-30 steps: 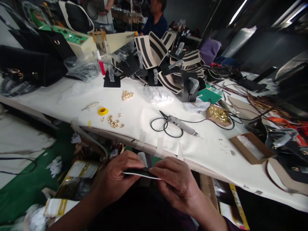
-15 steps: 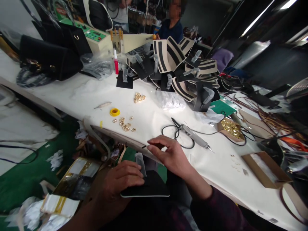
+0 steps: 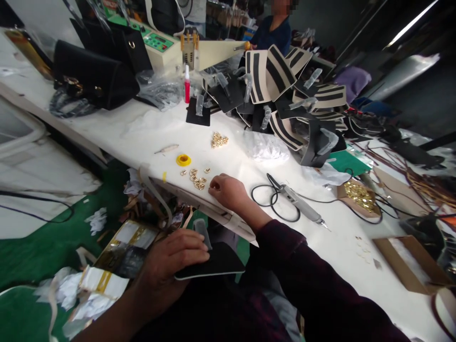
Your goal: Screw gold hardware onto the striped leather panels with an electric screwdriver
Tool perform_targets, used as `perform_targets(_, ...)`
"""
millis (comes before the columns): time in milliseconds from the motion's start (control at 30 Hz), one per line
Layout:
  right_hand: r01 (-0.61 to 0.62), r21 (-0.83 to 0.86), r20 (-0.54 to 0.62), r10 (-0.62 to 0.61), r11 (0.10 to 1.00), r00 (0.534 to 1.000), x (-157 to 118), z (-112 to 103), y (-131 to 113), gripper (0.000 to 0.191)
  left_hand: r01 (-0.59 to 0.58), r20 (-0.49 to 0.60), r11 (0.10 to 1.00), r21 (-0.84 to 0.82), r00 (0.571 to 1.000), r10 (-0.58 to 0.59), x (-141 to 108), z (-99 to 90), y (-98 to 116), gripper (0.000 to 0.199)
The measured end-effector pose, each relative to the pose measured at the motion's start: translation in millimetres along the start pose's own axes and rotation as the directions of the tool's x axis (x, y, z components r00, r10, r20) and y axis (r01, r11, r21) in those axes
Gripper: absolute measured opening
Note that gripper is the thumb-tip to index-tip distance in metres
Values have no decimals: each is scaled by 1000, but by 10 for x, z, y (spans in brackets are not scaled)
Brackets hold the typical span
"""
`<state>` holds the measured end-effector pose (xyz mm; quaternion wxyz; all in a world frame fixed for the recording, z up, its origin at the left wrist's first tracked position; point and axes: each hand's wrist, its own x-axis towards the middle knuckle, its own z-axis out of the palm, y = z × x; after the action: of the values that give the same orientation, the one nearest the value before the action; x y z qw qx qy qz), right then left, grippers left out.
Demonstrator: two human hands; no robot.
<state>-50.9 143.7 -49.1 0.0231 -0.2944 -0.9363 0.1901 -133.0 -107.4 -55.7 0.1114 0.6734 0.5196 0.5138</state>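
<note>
A black flat panel [image 3: 217, 262] with a pale edge lies over my lap. My left hand [image 3: 174, 256] grips its left side, fingers across its top next to a plastic-wrapped tab [image 3: 202, 232]. Over the table's front edge, my right hand [image 3: 228, 191] is curled with its fingertips together, just right of a small cluster of gold rings [image 3: 198, 180]. Whatever those fingertips hold, if anything, is hidden. Behind the rings lie a yellow tape roll [image 3: 184, 160] and a heap of small gold pieces [image 3: 218, 140].
A grey electric screwdriver [image 3: 301, 204] with a looped black cable lies on the white table [image 3: 138, 142]. Similar black panels [image 3: 231, 95] are piled at the back. A box of gold parts [image 3: 359, 195] stands right, a black handbag [image 3: 94, 76] left. A person [image 3: 272, 33] is beyond.
My right hand has moved forward and left, from above the panel to the table beside the gold rings. The left hand keeps its hold on the panel. The view has shifted slightly.
</note>
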Motion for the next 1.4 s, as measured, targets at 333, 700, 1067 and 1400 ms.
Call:
perform_targets(333,-183,939,146,144,292,979,-1006,-386,-128,35,-209,79,968,142,977,199,235,-81,201,19)
perform_targets(700,-232,960,200,200,154,959,-2113,-506,-103,33,-374,210,896,239,921,328,387,285,441,21)
perform_targets(1067,28,950,-99,215,311,972,-2601,-432,142,16,-410,328,898,157,880,344,523,621,718,21)
perform_targets(1400,234,842,-334,130,487,933,-2780,-397,283,7,-450,377,881,145,849,371,586,736,879,29)
